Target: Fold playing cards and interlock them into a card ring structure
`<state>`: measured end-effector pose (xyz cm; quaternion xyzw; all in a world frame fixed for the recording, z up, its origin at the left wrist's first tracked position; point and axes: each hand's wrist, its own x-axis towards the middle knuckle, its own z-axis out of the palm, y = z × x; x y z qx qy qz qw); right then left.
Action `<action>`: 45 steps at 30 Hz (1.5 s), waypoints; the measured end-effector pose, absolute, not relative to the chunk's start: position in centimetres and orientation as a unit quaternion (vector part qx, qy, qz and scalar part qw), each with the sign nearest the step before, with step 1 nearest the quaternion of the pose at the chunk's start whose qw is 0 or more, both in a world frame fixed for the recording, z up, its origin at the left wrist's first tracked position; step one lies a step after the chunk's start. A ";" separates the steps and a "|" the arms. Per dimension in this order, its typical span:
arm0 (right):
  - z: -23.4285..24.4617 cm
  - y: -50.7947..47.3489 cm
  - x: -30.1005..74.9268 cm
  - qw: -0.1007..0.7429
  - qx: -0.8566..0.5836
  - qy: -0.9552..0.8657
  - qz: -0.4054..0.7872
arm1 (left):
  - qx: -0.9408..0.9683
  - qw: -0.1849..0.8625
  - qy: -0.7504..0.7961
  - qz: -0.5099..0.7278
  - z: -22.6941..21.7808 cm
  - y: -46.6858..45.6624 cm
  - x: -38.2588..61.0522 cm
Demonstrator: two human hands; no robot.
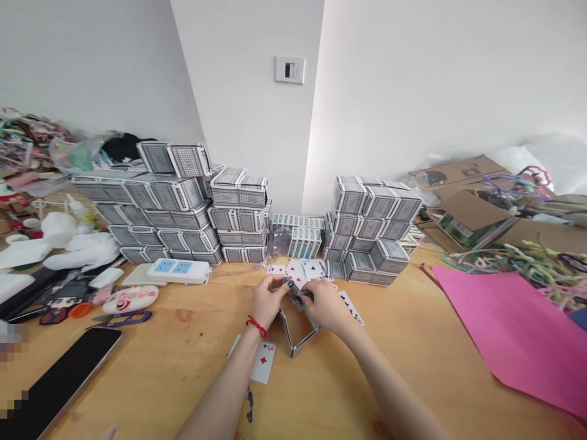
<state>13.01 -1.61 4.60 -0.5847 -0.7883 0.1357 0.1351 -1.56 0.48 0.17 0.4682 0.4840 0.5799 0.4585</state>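
Note:
My left hand (pixel 269 302), with a red cord at the wrist, pinches a folded playing-card piece, its thumb near the top. My right hand (pixel 326 304) closes its fingers on the same piece from the other side; the fingers partly hide the grip. A V-shaped frame of folded cards (pixel 292 349) points toward me below the hands. Loose playing cards (pixel 313 269) lie face up just beyond my fingers. A black-suited card (pixel 352 307) shows beside my right hand. The three of diamonds (pixel 263 362) lies partly beneath my left forearm.
Tall stacks of card-built blocks (pixel 178 195) stand at the back left, with another stack (pixel 367 214) at the back right. Card decks (pixel 305 241) sit between them. A phone (pixel 64 379), scissors (pixel 131 318) and power strip (pixel 178 270) lie left; pink paper (pixel 509 330) lies right.

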 end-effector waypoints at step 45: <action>0.2 2.1 19.7 0.280 -0.745 -0.604 0.029 | 0.348 0.556 0.424 0.624 0.0 0.8 -2.6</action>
